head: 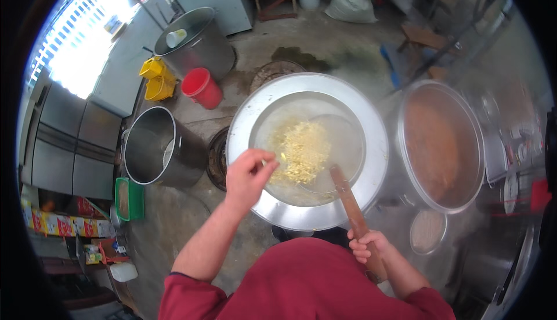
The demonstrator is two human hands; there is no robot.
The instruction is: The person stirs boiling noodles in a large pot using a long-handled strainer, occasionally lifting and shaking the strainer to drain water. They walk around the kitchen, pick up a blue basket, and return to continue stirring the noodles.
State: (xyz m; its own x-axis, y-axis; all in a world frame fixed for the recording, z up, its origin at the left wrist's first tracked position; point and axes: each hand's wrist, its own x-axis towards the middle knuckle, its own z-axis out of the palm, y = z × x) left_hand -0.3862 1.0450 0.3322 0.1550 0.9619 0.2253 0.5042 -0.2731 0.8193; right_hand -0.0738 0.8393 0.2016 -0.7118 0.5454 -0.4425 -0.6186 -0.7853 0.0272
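Observation:
My right hand [367, 246] grips a long, flat wooden handle [353, 211] that slants over the rim of a large metal pot [374, 146]. A thin round outline [350, 167] shows in the pot by the handle's far end, perhaps a strainer's head; steam blurs it. Pale yellow shredded food [307, 150] lies heaped in the pot's middle, in cloudy liquid. Over the left side of the opening hangs my left hand [250, 174], thumb and fingertips pinched together. A small yellow-green bit [283, 156] appears just beyond these fingertips; whether they hold it is unclear.
At right stands a wide pot of reddish-brown contents [431, 146], a round lidlike disc [428, 232] below it. Leftward are a deep dark pot [150, 146], a red bucket [202, 88], a yellow mop bucket [157, 80], a tall metal pot [198, 50] and a green bin [138, 202].

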